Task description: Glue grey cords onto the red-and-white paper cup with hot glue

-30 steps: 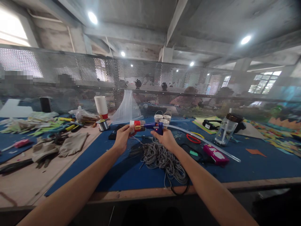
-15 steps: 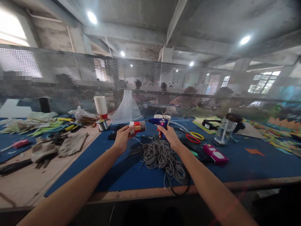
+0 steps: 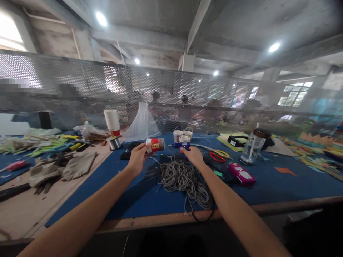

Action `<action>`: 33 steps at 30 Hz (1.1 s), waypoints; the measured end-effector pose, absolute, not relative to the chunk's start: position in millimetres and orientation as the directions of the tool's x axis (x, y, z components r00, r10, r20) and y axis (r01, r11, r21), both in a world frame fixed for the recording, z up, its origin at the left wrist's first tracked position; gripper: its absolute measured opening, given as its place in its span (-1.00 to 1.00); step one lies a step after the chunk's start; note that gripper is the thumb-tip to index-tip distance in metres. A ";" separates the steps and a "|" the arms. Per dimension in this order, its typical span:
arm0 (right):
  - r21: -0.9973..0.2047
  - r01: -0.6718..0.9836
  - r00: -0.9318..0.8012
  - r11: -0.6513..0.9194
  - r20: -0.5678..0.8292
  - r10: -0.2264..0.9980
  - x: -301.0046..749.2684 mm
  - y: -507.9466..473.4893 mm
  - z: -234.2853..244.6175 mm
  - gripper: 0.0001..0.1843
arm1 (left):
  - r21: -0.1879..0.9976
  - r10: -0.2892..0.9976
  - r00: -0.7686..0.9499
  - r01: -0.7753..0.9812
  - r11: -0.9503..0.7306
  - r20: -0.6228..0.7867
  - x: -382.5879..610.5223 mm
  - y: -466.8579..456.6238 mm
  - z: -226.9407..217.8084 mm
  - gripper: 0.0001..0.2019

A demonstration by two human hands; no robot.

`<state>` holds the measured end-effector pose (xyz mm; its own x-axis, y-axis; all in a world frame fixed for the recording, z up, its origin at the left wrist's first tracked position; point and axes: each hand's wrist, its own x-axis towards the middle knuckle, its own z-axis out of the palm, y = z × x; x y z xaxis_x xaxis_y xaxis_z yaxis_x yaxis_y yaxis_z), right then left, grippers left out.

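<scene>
My left hand (image 3: 138, 157) is closed around a small cylindrical container (image 3: 155, 145) with a red and white label, held on its side above the blue mat. My right hand (image 3: 193, 156) grips the handle of a blue glue gun (image 3: 181, 145), whose nozzle points left toward the container with a small gap between them. The gun sits low, close to the mat. A tangle of grey cord (image 3: 184, 179) lies on the mat just in front of both hands.
Blue mat (image 3: 281, 185) on a wooden workbench. White cups with wire handles (image 3: 183, 135), red and yellow rings (image 3: 217, 156), a pink box (image 3: 242, 174), a clear jug (image 3: 250, 146), stacked paper cups (image 3: 112, 121), gloves and tools (image 3: 57, 167) at left. Mesh screen (image 3: 80, 85) behind, people beyond.
My right hand has pulled the glue gun away from the container, swung it to the right and lowered it toward the mat. My left hand keeps the container nearly still.
</scene>
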<state>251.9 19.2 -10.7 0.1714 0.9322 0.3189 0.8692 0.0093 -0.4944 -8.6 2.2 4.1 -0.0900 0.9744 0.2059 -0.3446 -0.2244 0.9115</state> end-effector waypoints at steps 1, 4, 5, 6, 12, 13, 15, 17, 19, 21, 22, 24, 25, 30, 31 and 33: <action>-0.480 0.877 0.169 -0.004 0.300 0.939 251.6 18.5 -11.0 -0.43 | 0.912 0.974 -0.082 -0.344 -0.225 0.209 -8.1 2.0 3.9 -0.67; -0.428 0.903 0.163 -0.033 0.271 0.949 249.9 17.7 -11.3 -0.42 | 0.913 0.973 -0.066 -0.338 -0.229 0.220 -6.2 0.9 3.2 -0.66; -0.412 0.910 0.172 -0.051 0.263 0.949 249.3 17.9 -11.4 -0.42 | 0.915 0.973 -0.059 -0.332 -0.230 0.223 -5.4 0.2 3.1 -0.65; -0.398 0.914 0.185 -0.071 0.255 0.949 248.7 18.4 -11.5 -0.42 | 0.917 0.973 -0.049 -0.326 -0.228 0.225 -4.5 -0.5 3.1 -0.63; -0.342 0.932 0.217 -0.120 0.261 0.941 245.9 19.9 -16.8 -0.47 | 0.926 0.972 0.008 -0.309 -0.219 0.233 -0.9 -3.6 1.9 -0.64; -0.326 0.939 0.208 -0.111 0.280 0.937 245.2 18.9 -17.4 -0.49 | 0.926 0.972 0.013 -0.308 -0.219 0.234 -0.7 -3.8 1.6 -0.65; -0.291 0.953 0.188 -0.082 0.359 0.914 243.3 15.6 -16.8 -0.57 | 0.927 0.972 0.018 -0.306 -0.218 0.235 -0.5 -4.3 1.5 -0.65; -0.287 0.958 0.160 -0.020 0.474 0.866 240.1 11.5 -12.6 -0.68 | 0.928 0.973 0.018 -0.304 -0.216 0.232 -0.2 -5.2 2.0 -0.65; -0.366 0.922 0.105 0.128 0.554 0.826 235.2 7.3 -6.0 -0.79 | 0.928 0.973 0.022 -0.304 -0.214 0.231 0.5 -6.4 2.8 -0.66; -0.556 0.764 0.011 0.329 0.521 0.853 228.6 3.5 0.5 -0.76 | 0.928 0.972 0.031 -0.304 -0.213 0.234 1.4 -7.4 3.5 -0.67; -0.667 0.636 -0.044 0.388 0.471 0.881 224.8 1.8 2.7 -0.70 | 0.928 0.971 0.036 -0.304 -0.215 0.237 1.8 -7.8 3.7 -0.67; -0.822 0.390 -0.177 0.415 0.375 0.910 217.4 -0.8 4.3 -0.61 | 0.929 0.970 0.036 -0.299 -0.218 0.239 2.2 -7.8 3.4 -0.67; -0.865 0.304 -0.232 0.398 0.338 0.912 214.1 -1.6 3.7 -0.59 | 0.930 0.971 0.030 -0.295 -0.220 0.239 2.2 -7.6 3.1 -0.67; -0.902 0.209 -0.272 0.377 0.317 0.909 207.4 -2.0 -3.4 -0.49 | 0.933 0.971 0.021 -0.283 -0.221 0.236 1.9 -6.8 1.6 -0.69; -0.896 0.215 -0.260 0.389 0.331 0.907 207.6 -2.1 -3.8 -0.51 | 0.934 0.971 0.026 -0.281 -0.220 0.236 1.9 -7.0 1.5 -0.69; -0.880 0.236 -0.243 0.411 0.356 0.902 208.4 -2.9 -2.7 -0.62 | 0.937 0.971 0.039 -0.274 -0.216 0.236 2.1 -7.7 1.3 -0.68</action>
